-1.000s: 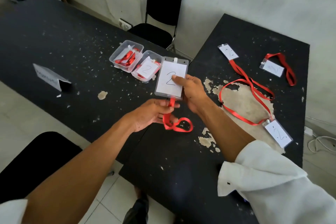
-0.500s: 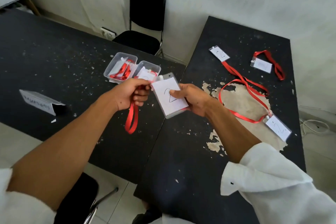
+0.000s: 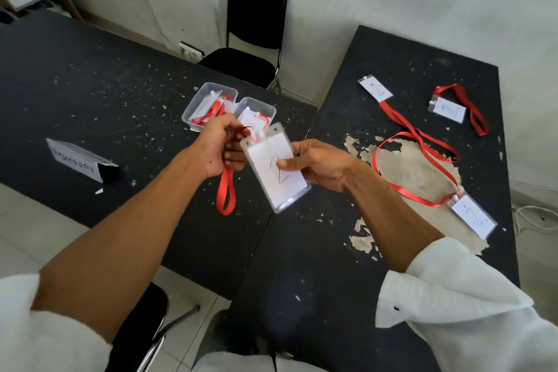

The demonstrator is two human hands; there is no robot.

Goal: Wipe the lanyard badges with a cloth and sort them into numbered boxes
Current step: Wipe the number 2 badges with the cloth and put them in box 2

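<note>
Left hand (image 3: 216, 145) has slid up and grips the red strap (image 3: 225, 193) by the clip. Right hand (image 3: 323, 166) pinches the badge (image 3: 270, 181), whose top points at the right box (image 3: 265, 106), just beyond the left hand.

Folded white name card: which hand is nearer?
Left. The left hand grips the red lanyard right of the folded white name card; the right hand holds the clear badge farther right.
</note>
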